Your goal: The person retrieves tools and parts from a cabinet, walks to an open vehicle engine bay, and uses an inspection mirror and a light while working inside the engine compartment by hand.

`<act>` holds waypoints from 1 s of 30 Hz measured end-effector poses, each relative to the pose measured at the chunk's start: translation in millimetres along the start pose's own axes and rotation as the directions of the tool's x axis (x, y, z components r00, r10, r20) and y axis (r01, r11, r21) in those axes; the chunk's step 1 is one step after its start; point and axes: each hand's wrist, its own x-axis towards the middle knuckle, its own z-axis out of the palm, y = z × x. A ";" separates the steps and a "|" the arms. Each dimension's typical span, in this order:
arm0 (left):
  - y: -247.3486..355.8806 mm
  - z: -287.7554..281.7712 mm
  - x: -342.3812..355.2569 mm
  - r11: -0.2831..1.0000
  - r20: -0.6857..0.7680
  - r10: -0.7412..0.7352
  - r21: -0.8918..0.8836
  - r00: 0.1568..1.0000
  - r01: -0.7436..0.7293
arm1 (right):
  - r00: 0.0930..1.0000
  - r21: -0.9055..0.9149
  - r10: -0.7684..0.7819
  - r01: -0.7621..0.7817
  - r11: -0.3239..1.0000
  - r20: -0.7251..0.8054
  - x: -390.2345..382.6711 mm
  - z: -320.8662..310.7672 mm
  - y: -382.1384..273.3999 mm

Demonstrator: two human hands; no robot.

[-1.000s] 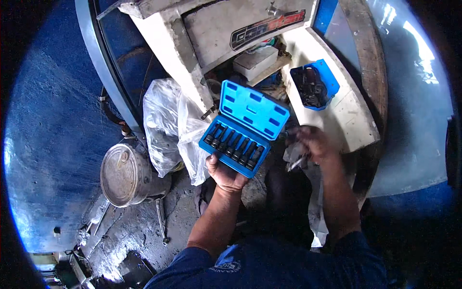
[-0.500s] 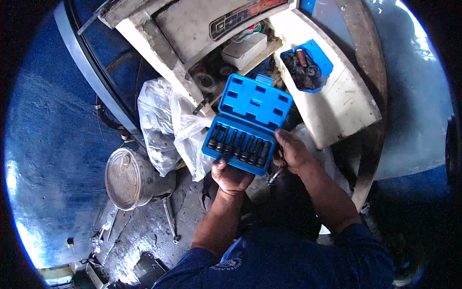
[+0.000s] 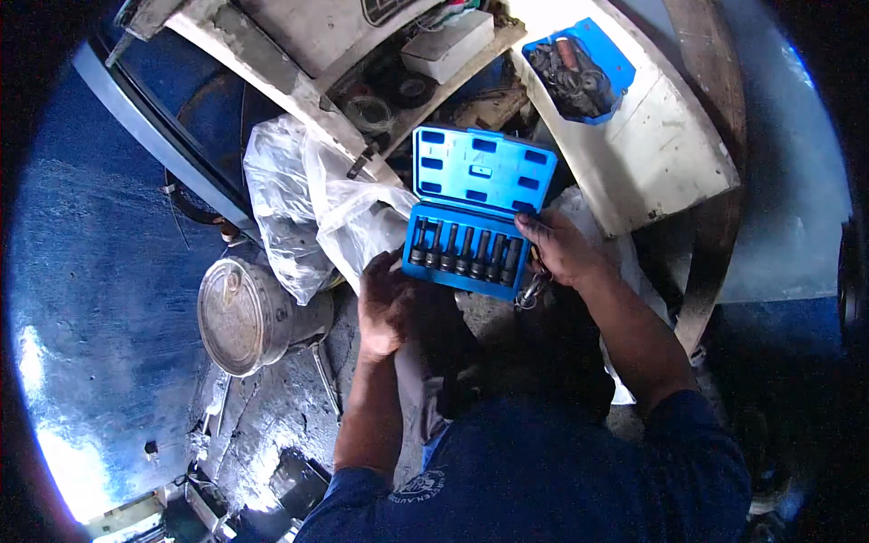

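Observation:
A blue plastic socket case (image 3: 466, 276) is open in front of me, its lid (image 3: 482, 169) tipped up on the far side. Inside, several black long bit sockets (image 3: 463, 253) stand side by side in their slots. My right hand (image 3: 572, 249) grips the case by its right edge, with the thumb over the rim. A small shiny metal thing (image 3: 534, 290) shows below that hand, too unclear to name. Just off the case's left corner is my left hand (image 3: 385, 308), holding nothing, fingers loosely apart and partly in shadow.
A blue bin (image 3: 627, 72) of dark metal parts sits on the white panel (image 3: 656, 172) at upper right. Clear plastic bags (image 3: 288, 208) lie left of the case. A dirty round drum (image 3: 237, 317) stands at left, with a wrench (image 3: 324, 376) beside it. A white box (image 3: 448, 45) rests on the shelf.
My left hand has let go of the case's near edge and moved left. The right hand still holds the case, which now tilts less. The view has shifted slightly.

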 end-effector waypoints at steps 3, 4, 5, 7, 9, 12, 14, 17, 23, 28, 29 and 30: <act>7.3 -19.6 -6.6 0.565 0.047 0.312 0.794 0.949 -0.225 | 0.999 -0.062 0.031 -0.030 0.998 0.019 5.4 3.2 0.7; 8.6 -23.1 -10.3 0.473 0.112 0.404 0.824 0.908 -0.313 | 0.999 -0.079 0.028 -0.024 0.997 0.039 8.4 5.6 1.0; 10.2 -24.6 -15.5 0.454 0.158 0.453 0.806 0.878 -0.380 | 0.998 -0.097 0.024 -0.018 0.995 0.060 12.0 8.4 1.3; 16.7 -20.8 -29.4 0.302 0.289 0.329 0.870 0.899 -0.390 | 0.974 -0.094 -0.184 0.197 0.976 0.135 20.3 15.2 1.7; 27.0 -10.8 -43.6 0.127 0.390 0.312 0.887 0.866 -0.445 | 0.959 0.005 -0.189 0.193 0.981 0.211 28.2 23.2 0.7; 36.3 -1.2 -58.7 -0.028 0.441 0.370 0.885 0.818 -0.465 | 0.939 0.039 -0.167 0.163 0.986 0.299 34.0 36.6 -5.8; 36.5 -2.4 -66.5 -0.019 0.372 0.371 0.919 0.851 -0.394 | 0.936 0.022 -0.165 0.166 0.986 0.311 33.0 46.8 -12.4; 34.8 -8.5 -76.5 0.006 0.253 0.402 0.960 0.880 -0.279 | 0.925 0.052 -0.079 0.064 0.997 0.372 29.4 61.4 -19.4; 45.2 -23.5 -87.3 -0.009 0.218 0.317 0.974 0.923 -0.227 | 0.889 -0.022 0.048 -0.042 0.999 0.456 39.7 91.7 1.5; 63.1 -35.8 -90.5 -0.097 0.323 0.207 0.946 0.924 -0.309 | 0.908 -0.063 0.006 0.023 0.998 0.419 42.0 107.7 19.2; 65.4 -37.2 -90.8 -0.109 0.358 0.221 0.933 0.907 -0.342 | 0.886 -0.047 -0.012 0.039 0.998 0.464 40.7 108.6 19.9; 66.9 -38.5 -90.7 -0.117 0.367 0.222 0.930 0.903 -0.349 | 0.894 -0.020 -0.083 0.101 0.995 0.440 39.6 109.3 20.2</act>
